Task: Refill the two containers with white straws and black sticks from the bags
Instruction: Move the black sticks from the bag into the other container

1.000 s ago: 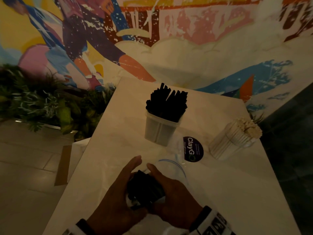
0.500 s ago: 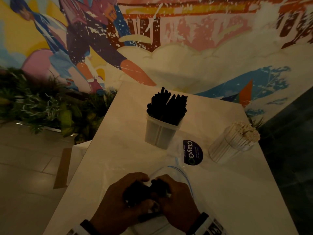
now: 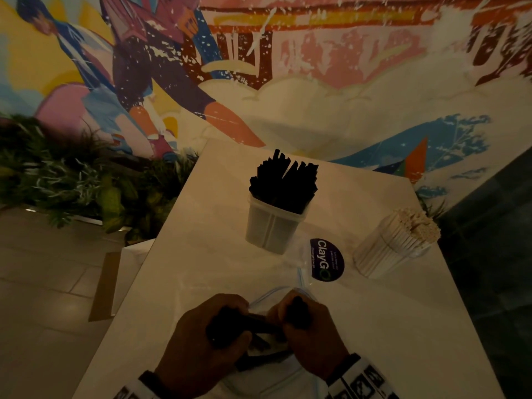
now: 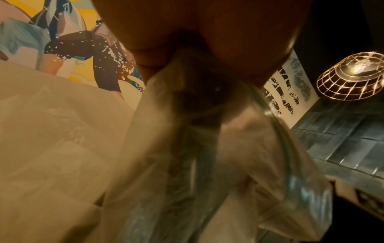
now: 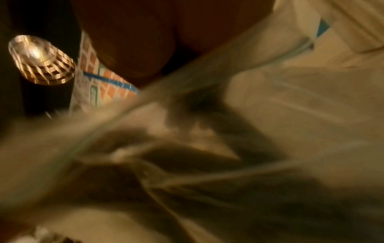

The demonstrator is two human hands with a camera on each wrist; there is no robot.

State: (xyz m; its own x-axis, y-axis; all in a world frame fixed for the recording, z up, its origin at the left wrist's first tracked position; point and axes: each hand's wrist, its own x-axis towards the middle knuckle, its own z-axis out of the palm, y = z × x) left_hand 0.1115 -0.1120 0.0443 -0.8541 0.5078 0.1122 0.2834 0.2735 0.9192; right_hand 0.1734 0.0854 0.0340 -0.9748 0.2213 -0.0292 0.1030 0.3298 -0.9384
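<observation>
Both my hands are at the table's near edge, curled round a bundle of black sticks that lies across the mouth of a clear zip bag. My left hand grips the bundle's left end and my right hand grips its right end. The bag plastic fills the left wrist view and is a blur in the right wrist view. Farther back, a clear container stands full of black sticks. To its right a second container leans, packed with white straws.
A round dark "ClayGo" sticker lies on the white table between the containers. Green plants and a painted wall lie beyond the table's left and far edges. A wire lamp hangs overhead.
My fingers went from spread around the black bundle to curled tightly on it. The hands have drawn slightly nearer me and the bundle now lies crosswise between them.
</observation>
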